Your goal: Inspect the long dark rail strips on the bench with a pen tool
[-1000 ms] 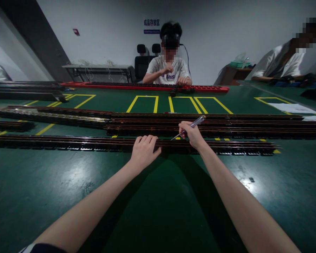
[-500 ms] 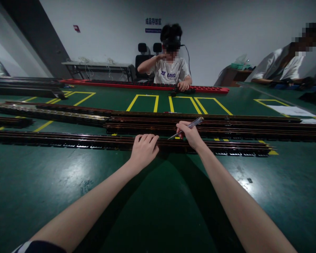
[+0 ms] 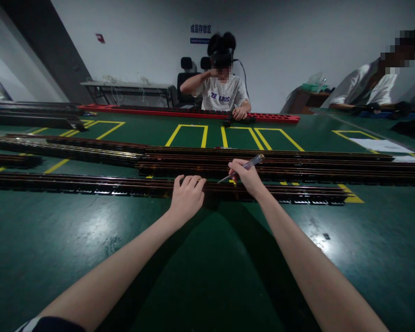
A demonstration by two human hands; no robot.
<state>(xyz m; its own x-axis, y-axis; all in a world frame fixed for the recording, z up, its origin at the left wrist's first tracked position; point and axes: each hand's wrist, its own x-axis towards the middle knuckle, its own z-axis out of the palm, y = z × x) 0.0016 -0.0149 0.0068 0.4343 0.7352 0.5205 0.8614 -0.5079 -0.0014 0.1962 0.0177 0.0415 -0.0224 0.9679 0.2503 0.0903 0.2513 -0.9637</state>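
Note:
A long dark slotted strip (image 3: 100,183) with copper-toned lines along it lies across the green table (image 3: 210,258) in front of me. My left hand (image 3: 186,198) is closed over its near edge, fingers curled on top; the fingertips are partly hidden. Just to the right, my right hand (image 3: 246,177) grips a thin screwdriver (image 3: 254,161) with a clear handle. The shaft slants down to the left, its tip at the strip between my hands. I cannot tell whether the tip touches it.
More long dark strips (image 3: 297,165) lie side by side just beyond. Dark rails (image 3: 31,119) rest at the far left, and a red frame (image 3: 273,118) runs along the far edge. A person (image 3: 223,87) sits opposite, another person (image 3: 363,87) at the right. Paper sheets (image 3: 383,145) lie at the right.
The near strip has slid slightly left, baring more of the yellow mark at its right end. Both my hands have shifted a little left, the screwdriver still in my right.

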